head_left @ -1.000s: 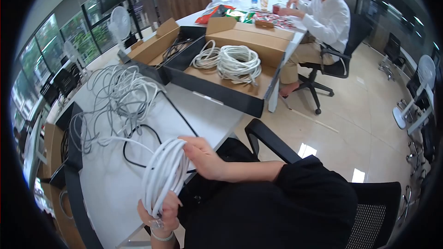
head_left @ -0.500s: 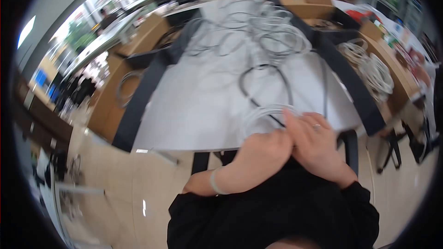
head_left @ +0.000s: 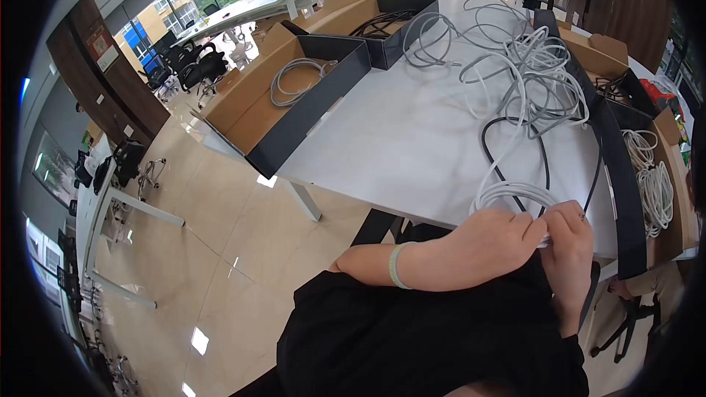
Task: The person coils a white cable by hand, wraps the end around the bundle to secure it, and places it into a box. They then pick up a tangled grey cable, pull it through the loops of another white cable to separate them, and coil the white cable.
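Coil (head_left: pixel 515 188) in both hands at table (head_left: pixel 353 148) edge. L hand (head_left: pixel 478 248) fingers curled shut on it, R hand (head_left: pixel 570 244) fingers too; exact grip hidden. Hands had closed up vs. earlier, so loops prob. pinched at one spot.

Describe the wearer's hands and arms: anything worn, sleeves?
Left hand: bare, pale wristband with yellow-green tint at the wrist. Right hand: small ring, details too small to tell. Black sleeves, forearms bare.
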Demonstrator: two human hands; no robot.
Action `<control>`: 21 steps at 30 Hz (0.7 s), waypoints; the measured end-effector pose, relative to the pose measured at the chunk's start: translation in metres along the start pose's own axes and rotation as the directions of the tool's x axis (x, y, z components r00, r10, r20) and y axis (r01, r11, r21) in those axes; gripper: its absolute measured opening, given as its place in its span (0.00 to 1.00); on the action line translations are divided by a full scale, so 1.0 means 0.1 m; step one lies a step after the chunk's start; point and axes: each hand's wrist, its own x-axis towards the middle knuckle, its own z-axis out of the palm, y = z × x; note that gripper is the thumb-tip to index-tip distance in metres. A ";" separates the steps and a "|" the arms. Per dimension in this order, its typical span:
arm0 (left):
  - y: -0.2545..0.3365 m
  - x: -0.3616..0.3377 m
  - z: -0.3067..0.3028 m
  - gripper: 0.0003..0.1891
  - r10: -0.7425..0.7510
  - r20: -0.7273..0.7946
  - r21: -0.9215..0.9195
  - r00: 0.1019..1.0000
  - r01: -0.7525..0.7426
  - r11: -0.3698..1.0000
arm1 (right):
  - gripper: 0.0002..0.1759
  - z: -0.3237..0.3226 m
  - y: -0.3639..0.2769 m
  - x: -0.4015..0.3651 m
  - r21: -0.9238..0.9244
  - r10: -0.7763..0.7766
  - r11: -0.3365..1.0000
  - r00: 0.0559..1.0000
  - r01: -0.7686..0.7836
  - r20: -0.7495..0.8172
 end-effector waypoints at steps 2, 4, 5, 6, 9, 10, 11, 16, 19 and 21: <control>-0.05 0.05 -0.06 0.13 -0.011 0.006 -0.112 1.000 0.011 0.994 | 0.11 0.00 0.10 0.01 0.077 -0.004 0.997 0.998 0.009 -0.067; -0.15 0.12 -0.12 0.15 -0.020 0.006 -0.219 1.000 0.021 0.976 | 0.06 -0.03 0.24 -0.02 0.219 0.021 0.976 0.984 0.018 -0.176; -0.22 0.14 -0.13 0.14 -0.043 0.064 -0.376 0.997 0.064 0.924 | 0.06 -0.04 0.30 -0.05 0.219 0.020 0.976 0.984 0.019 -0.175; -0.27 0.16 -0.14 0.14 -0.057 0.124 -0.519 0.991 0.114 0.847 | 0.07 -0.05 0.35 -0.08 0.351 0.050 0.935 0.963 0.048 -0.264; -0.42 0.25 0.09 0.11 0.167 -0.201 -0.616 0.965 -0.258 0.745 | 0.16 0.09 0.36 -0.09 0.617 0.166 0.779 0.910 0.115 -0.380; -0.38 0.28 0.18 0.09 0.145 -0.259 -0.661 0.955 -0.285 0.694 | 0.18 0.16 0.38 -0.07 0.763 0.197 0.608 0.890 0.218 -0.411; -0.37 0.29 0.21 0.09 0.133 -0.265 -0.643 0.955 -0.277 0.713 | 0.21 0.21 0.38 -0.05 0.861 0.233 0.399 0.874 0.314 -0.427; -0.28 0.22 0.19 0.13 0.023 -0.250 -0.706 0.968 -0.198 0.680 | 0.23 0.34 0.29 -0.08 0.948 0.331 0.183 0.891 0.261 -0.310; -0.25 0.19 0.10 0.20 0.058 -0.298 -0.684 0.953 -0.256 0.683 | 0.22 0.33 0.46 -0.13 0.925 0.261 0.274 0.905 0.265 -0.336; -0.21 0.17 -0.02 0.23 0.103 -0.398 -0.644 0.912 -0.357 0.677 | 0.21 0.42 0.52 -0.13 0.735 0.249 0.618 0.818 0.279 -0.519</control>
